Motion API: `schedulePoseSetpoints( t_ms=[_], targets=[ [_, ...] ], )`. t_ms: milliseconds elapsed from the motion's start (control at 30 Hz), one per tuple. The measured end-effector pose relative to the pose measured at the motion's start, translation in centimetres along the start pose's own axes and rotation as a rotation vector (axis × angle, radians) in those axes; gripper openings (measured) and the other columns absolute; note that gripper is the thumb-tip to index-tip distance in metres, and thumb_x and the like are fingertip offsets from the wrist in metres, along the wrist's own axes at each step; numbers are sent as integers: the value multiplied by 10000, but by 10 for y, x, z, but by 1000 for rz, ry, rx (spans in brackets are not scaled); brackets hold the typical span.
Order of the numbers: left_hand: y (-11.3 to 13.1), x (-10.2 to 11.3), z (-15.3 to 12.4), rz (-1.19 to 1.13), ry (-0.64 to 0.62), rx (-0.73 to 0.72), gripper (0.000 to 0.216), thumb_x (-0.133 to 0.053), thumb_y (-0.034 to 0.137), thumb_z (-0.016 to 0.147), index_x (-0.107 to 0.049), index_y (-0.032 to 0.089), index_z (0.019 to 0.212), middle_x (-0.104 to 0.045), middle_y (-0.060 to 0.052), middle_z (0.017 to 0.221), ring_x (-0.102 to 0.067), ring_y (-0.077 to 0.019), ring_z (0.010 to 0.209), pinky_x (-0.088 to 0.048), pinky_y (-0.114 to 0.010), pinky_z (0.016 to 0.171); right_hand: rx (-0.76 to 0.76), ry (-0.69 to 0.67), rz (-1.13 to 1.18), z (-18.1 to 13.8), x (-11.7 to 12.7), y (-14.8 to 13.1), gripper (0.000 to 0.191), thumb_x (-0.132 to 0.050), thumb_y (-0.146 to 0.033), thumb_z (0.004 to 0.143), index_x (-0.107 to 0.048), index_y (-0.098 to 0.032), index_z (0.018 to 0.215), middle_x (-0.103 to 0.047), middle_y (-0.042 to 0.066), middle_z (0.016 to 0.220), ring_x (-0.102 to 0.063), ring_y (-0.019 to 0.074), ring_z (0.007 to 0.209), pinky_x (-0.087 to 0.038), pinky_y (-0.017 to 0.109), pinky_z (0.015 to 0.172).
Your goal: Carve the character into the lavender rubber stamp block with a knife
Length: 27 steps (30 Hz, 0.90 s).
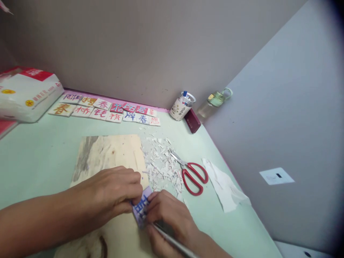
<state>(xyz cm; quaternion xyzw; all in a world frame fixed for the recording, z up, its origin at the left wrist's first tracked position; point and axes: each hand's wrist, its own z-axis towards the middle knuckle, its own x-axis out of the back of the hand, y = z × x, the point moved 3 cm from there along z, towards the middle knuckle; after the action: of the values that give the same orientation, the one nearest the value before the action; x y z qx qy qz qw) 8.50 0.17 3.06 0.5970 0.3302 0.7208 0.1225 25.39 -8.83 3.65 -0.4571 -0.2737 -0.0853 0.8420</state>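
My left hand (116,188) is closed on the upper left edge of a small purple card (141,207) with blue painted strokes. Beneath the card lies a pale wooden board (114,152) with a grey patch and dark marks. Closed around a slim silver pen-shaped tool (176,242), my right hand (172,216) is at the card's right side. The tool's tip is blurred at the card's lower edge, so its kind does not show. Many white paper scraps (162,168) lie just beyond, beside red-handled scissors (192,172) with slightly parted blades.
Two rows of painted character cards (102,114) lie along the back. A tissue pack (32,95) stands at left. At the back right are a labelled cup (179,108), a dark red box (192,122) and a green-lidded bottle (213,102). Crumpled tissue (224,186) lies right of the scissors.
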Motion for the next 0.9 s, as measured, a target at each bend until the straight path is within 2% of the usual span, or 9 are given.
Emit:
schedulePoseSetpoints(
  t_ms=[167,267,533,733,900],
  targets=[
    [-1,4,-2,-42,-41,12,215,-498,143,1004,-534,212,804,-572,18,847,-520,-151,787,-336,-263,708,-463,41,255,1,15,3,58,-575,-168,828,-570,-207,786,-641,33,799,-621,175,754,-501,299,681],
    [-3,6,-5,-30,-20,53,204,-471,136,1003,-530,218,825,-564,14,858,-511,-155,793,-337,-264,700,-605,74,375,-1,18,8,30,-620,-222,842,-618,-201,822,-626,16,783,-581,157,738,-464,276,665],
    [-7,13,-11,70,46,82,214,-412,171,1009,-553,214,853,-576,-3,868,-509,-174,778,-345,-293,712,-694,170,566,-1,13,18,144,-789,-251,790,-661,-187,802,-602,-20,736,-513,99,641,-428,205,592],
    [-4,15,-6,79,142,89,189,-422,118,953,-573,210,887,-601,-15,879,-533,-189,813,-358,-304,763,-712,221,524,0,14,18,191,-798,-309,802,-670,-173,842,-647,7,767,-568,123,670,-471,236,615],
    [-3,4,-9,15,52,140,151,-492,129,904,-610,215,943,-643,-15,889,-580,-190,813,-391,-282,724,-715,155,554,1,11,11,199,-786,-330,812,-659,-177,822,-649,14,775,-563,123,680,-459,244,636]
  ],
)
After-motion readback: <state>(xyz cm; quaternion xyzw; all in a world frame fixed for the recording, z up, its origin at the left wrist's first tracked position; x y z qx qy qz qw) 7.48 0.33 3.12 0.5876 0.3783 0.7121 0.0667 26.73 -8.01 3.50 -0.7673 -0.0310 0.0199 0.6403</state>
